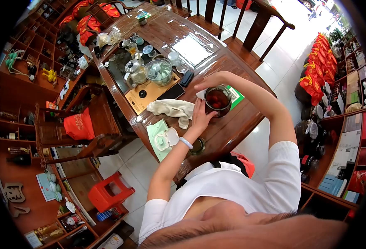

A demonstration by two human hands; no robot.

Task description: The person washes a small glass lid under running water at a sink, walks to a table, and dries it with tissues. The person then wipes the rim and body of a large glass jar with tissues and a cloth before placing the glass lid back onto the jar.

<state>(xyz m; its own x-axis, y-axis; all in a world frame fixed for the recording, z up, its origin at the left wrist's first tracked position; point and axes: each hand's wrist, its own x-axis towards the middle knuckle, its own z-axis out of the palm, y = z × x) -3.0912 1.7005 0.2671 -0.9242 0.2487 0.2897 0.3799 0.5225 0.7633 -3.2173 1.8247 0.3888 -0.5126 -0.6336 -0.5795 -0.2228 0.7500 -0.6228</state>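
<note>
A glass jar [218, 99] with dark red contents stands open-topped on the wooden table. My left hand [200, 117] lies against its near left side, fingers wrapped round the glass. Over the far side of the jar bends my right hand [210, 81], its fingers at a white wipe [201, 94] on the rim. A cream cloth [172, 110] lies left of the jar. The green wipes pack [163, 139] has its white lid flipped up. Beside my left wrist rests a round glass lid [197, 146]. A green card [235, 97] is partly behind the jar.
Glass teapots [135, 72], a glass bowl [158, 71] and cups stand on the tea tray at the table's far left. A black phone [172, 95] lies near them. Wooden chairs [257, 41] flank the table, and a red stool [111, 193] stands on the floor.
</note>
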